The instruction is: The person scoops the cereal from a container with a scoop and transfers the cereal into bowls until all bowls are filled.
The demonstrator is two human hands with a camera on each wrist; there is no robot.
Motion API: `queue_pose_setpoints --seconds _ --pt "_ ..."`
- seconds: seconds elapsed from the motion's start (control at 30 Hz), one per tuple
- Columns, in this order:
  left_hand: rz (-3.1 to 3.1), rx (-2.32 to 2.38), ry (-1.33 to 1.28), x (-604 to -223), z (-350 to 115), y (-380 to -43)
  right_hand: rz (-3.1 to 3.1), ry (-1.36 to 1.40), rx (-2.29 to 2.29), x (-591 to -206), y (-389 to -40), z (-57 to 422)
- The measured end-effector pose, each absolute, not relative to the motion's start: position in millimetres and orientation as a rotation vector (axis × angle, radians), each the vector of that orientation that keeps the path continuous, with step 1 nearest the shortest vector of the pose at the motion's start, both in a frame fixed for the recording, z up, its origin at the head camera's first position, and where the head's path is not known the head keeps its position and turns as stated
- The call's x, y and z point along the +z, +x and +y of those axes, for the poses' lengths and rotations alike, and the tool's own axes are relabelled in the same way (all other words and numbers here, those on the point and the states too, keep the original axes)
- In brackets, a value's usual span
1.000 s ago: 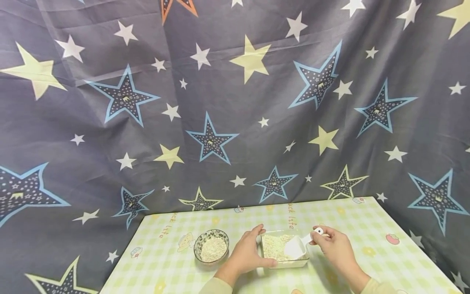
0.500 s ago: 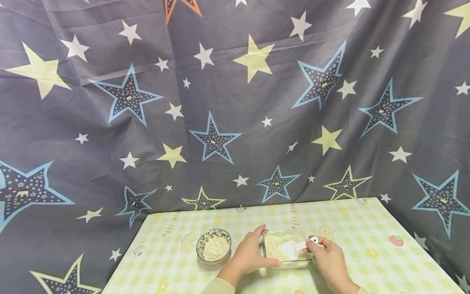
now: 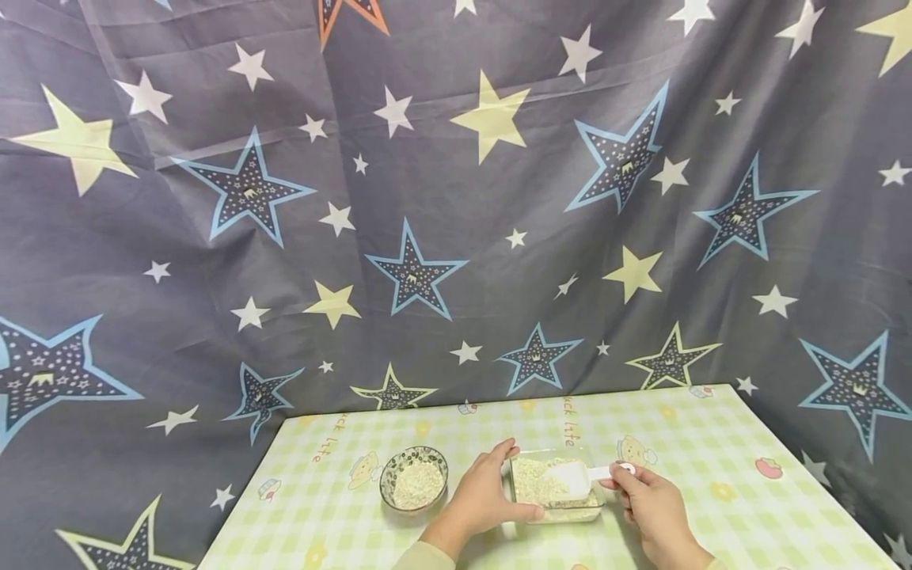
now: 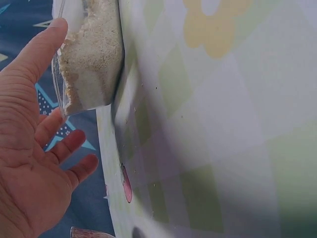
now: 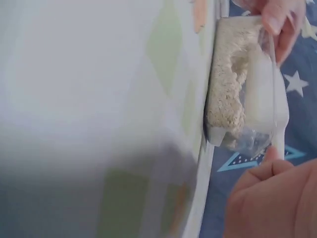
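A rectangular clear glass container (image 3: pixel 563 514) holds pale, oat-like flakes (image 3: pixel 530 479). My left hand (image 3: pixel 480 492) holds it by its left end, thumb along the front rim and fingers toward the back corner. Some of those fingers spread free of the glass in the left wrist view. My right hand (image 3: pixel 654 507) pinches the handle end of a white scoop (image 3: pixel 572 480). The scoop's bowl lies over the flakes, and its handle crosses the right rim. In the right wrist view, a hollow shows in the flakes beside the scoop.
Left of the left hand stands a patterned glass bowl (image 3: pixel 415 481) with similar flakes in it. A green checked cloth (image 3: pixel 313 507) covers the table. Behind the table hangs a dark curtain (image 3: pixel 484 317) with stars.
The scoop first went left and deeper into the flakes, then came back right and up to the container's rim. The left hand kept its hold on the container.
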State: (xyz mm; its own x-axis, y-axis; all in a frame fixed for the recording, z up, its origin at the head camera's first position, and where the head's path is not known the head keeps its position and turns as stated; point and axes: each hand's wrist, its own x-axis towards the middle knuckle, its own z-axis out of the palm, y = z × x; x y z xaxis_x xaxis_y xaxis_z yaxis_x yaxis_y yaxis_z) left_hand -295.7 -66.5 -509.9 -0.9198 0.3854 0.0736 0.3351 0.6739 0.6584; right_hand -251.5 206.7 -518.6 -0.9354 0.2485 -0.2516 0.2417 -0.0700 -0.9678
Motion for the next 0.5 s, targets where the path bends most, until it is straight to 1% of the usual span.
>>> queue_pose_setpoints --seconds 0.17,0.5 --pt "2.806 1.088 0.611 -511.1 -67.1 -295.9 -2.046 -0.578 2.428 -521.0 -254.1 216.3" --pt "2.833 1.071 0.595 -511.0 -64.2 -293.7 -1.945 -0.566 2.534 -516.3 -257.2 223.4"
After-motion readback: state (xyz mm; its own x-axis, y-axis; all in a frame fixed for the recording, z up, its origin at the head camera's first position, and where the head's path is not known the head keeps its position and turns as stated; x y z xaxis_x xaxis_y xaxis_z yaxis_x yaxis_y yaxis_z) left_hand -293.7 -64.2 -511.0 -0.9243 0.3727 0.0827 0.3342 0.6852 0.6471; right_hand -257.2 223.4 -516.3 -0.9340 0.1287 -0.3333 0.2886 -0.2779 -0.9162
